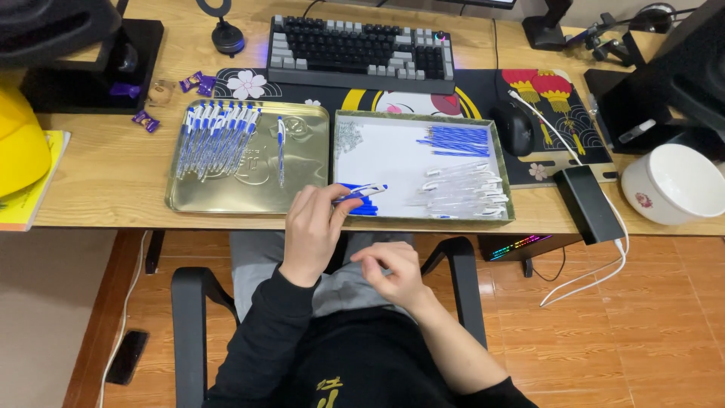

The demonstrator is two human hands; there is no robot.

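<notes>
My left hand (311, 230) is at the desk's front edge, holding a blue and white pen (361, 193) over the near left corner of a white-lined box (423, 221). My right hand (389, 270) hovers lower over my lap, fingers curled together with nothing clearly in them. The box holds blue refills (455, 140) at the back, clear pen barrels (464, 193) at the right, and blue caps (362, 206) near the held pen. To the left, a gold tin lid (306, 162) carries several assembled pens (215, 136) in a row and one lone pen (281, 149).
A keyboard (361, 53) lies behind the trays on a patterned desk mat (483, 94). A black mouse (516, 127), a power bank (590, 204) with white cable and a white bowl (672, 185) sit to the right. A yellow helmet (19, 143) and wrapped candies (146, 121) are at left.
</notes>
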